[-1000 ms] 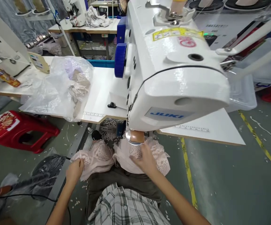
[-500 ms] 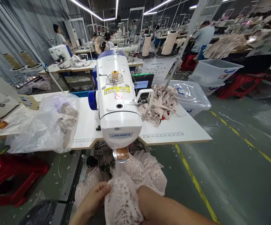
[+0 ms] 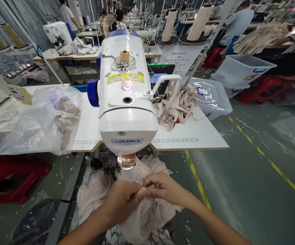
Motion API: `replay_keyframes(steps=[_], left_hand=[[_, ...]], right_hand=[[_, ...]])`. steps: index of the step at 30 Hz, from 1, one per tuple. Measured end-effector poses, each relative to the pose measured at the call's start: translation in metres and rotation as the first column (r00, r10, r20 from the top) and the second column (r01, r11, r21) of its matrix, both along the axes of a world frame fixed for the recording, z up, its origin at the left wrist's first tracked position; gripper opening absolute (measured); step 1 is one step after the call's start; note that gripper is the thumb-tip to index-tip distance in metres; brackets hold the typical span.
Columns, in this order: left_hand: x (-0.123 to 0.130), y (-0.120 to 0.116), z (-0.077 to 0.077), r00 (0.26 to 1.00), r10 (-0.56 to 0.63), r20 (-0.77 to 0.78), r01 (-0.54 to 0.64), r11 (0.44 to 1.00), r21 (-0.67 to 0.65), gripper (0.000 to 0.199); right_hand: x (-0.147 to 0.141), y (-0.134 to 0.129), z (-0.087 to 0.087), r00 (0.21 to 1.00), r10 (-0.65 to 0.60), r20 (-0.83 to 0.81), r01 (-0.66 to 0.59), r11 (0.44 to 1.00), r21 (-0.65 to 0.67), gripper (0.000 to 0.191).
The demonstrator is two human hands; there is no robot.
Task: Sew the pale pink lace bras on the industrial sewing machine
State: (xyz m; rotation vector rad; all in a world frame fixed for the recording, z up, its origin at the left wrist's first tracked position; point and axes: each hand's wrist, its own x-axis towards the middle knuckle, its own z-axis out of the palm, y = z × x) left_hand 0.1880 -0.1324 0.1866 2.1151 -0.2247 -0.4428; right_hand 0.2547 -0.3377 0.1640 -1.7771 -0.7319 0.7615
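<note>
Pale pink lace fabric [image 3: 147, 217] hangs below the head of a white sewing machine [image 3: 128, 126]. My left hand [image 3: 124, 200] is closed on the lace from the left. From the right, my right hand [image 3: 162, 187] pinches the same lace, its fingertips meeting those of the left. Both hands are just below the brown piece [image 3: 128, 160] at the machine's lower end. More lace [image 3: 96, 185] lies to the left of my left hand. The exact edge between the fingertips is too small to make out.
A plastic bag [image 3: 47, 126] lies on the left table, and beige strips [image 3: 180, 105] are heaped on the white tabletop [image 3: 198, 136] at right. Clear bins [image 3: 211, 97] stand beyond. A red stool [image 3: 14, 177] is at the lower left. Several people work in the background.
My right hand, hidden behind the lace before, now shows and has come up to meet my left hand. My left hand has moved up and right. The camera view has shifted downward and closer.
</note>
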Motion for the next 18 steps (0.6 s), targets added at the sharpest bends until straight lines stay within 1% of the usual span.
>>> replay_keyframes(steps=[2, 4, 6, 7, 9, 10, 11, 13, 15, 18], left_hand=[[0.008, 0.010, 0.006, 0.990, 0.140, 0.033, -0.142, 0.987, 0.072, 0.044], [0.018, 0.023, 0.012, 0.961, 0.276, 0.035, -0.278, 0.959, 0.063, 0.034], [0.030, 0.034, 0.017, 0.924, 0.381, 0.046, -0.383, 0.922, 0.062, 0.029], [0.035, 0.039, 0.018, 0.904, 0.422, 0.066, -0.427, 0.900, 0.085, 0.032], [0.045, 0.043, 0.017, 0.869, 0.482, 0.115, -0.495, 0.855, 0.156, 0.044], [0.048, 0.044, 0.016, 0.857, 0.496, 0.142, -0.515, 0.838, 0.183, 0.048], [0.052, 0.045, 0.014, 0.850, 0.498, 0.171, -0.525, 0.828, 0.196, 0.048], [0.057, 0.045, 0.010, 0.842, 0.483, 0.240, -0.529, 0.828, 0.188, 0.038], [0.061, 0.045, 0.007, 0.837, 0.454, 0.306, -0.519, 0.837, 0.177, 0.027], [0.064, 0.046, 0.005, 0.833, 0.431, 0.347, -0.514, 0.835, 0.197, 0.022]], right_hand=[[0.007, 0.013, -0.006, 0.995, -0.089, -0.037, 0.091, 0.994, 0.059, 0.050], [0.016, 0.025, -0.006, 0.982, -0.186, 0.014, 0.185, 0.981, 0.063, 0.050], [0.028, 0.034, -0.002, 0.972, -0.223, 0.072, 0.220, 0.974, 0.044, 0.051], [0.034, 0.038, 0.000, 0.970, -0.227, 0.090, 0.225, 0.974, 0.032, 0.052], [0.047, 0.043, 0.003, 0.966, -0.232, 0.111, 0.232, 0.973, 0.011, 0.052], [0.052, 0.044, 0.004, 0.965, -0.236, 0.115, 0.237, 0.972, 0.005, 0.050], [0.057, 0.045, 0.004, 0.964, -0.240, 0.116, 0.242, 0.970, 0.002, 0.048], [0.064, 0.045, 0.004, 0.963, -0.244, 0.112, 0.245, 0.969, 0.000, 0.043], [0.068, 0.044, 0.004, 0.965, -0.244, 0.100, 0.245, 0.969, 0.003, 0.043], [0.073, 0.043, 0.007, 0.964, -0.255, 0.078, 0.256, 0.967, -0.002, 0.047]])
